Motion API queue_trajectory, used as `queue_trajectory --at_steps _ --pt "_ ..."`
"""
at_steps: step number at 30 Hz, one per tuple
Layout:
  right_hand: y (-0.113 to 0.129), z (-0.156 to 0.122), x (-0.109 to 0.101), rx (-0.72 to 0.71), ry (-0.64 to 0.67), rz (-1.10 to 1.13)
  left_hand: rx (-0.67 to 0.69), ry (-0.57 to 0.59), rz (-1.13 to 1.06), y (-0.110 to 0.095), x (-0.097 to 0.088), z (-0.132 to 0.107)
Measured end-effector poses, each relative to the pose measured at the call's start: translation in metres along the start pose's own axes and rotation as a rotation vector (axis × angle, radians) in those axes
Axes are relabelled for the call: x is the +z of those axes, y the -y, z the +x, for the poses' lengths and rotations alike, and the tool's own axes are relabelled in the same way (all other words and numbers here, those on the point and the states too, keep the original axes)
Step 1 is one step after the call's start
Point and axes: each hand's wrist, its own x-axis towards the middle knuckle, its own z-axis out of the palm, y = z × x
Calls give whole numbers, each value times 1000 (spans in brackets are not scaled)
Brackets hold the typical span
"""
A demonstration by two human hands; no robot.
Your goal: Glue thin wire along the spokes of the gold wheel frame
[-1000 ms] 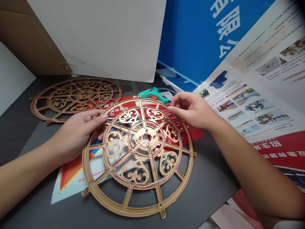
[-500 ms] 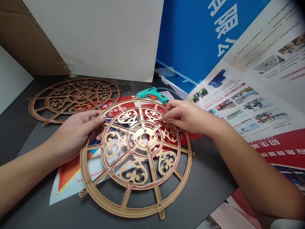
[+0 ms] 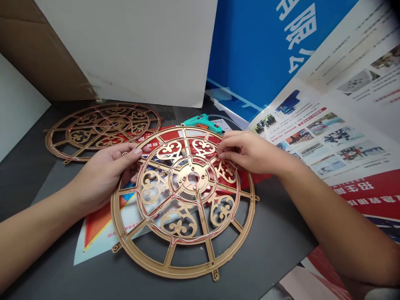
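A round gold openwork frame with scroll cutouts lies flat on the dark table, a thin red and clear wire running along its ribs. My left hand grips its upper left rim, thumb on top and fingers under. My right hand rests on the upper right part of the frame, fingertips pinched together on the wire near a scroll.
A second gold frame lies at the back left. A teal glue gun sits just behind the near frame. Printed posters cover the right side, one flyer under the frame. A white board and cardboard stand behind.
My right hand has moved left and down from the frame's outer edge onto the scrollwork and closed its fingertips there. My left hand has kept its hold on the rim.
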Motion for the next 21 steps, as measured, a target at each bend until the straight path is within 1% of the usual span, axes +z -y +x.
queue_trajectory --at_steps 6,8,12,13,15,19,21 --pt "3 0 -2 13 -67 99 2 22 2 1 0 1" --pt "2 0 -1 9 -115 99 7 24 18 0 0 1" --pt "0 1 -3 -3 -254 143 5 31 45 0 0 1" --pt "0 1 -4 3 -268 156 5 31 43 0 0 1" --pt "0 -1 -8 15 -230 164 8 30 37 0 0 2" --pt "6 -7 -12 1 -4 108 9 27 36 1 -1 2" --pt "11 -9 -11 -4 52 44 7 15 31 2 -2 2"
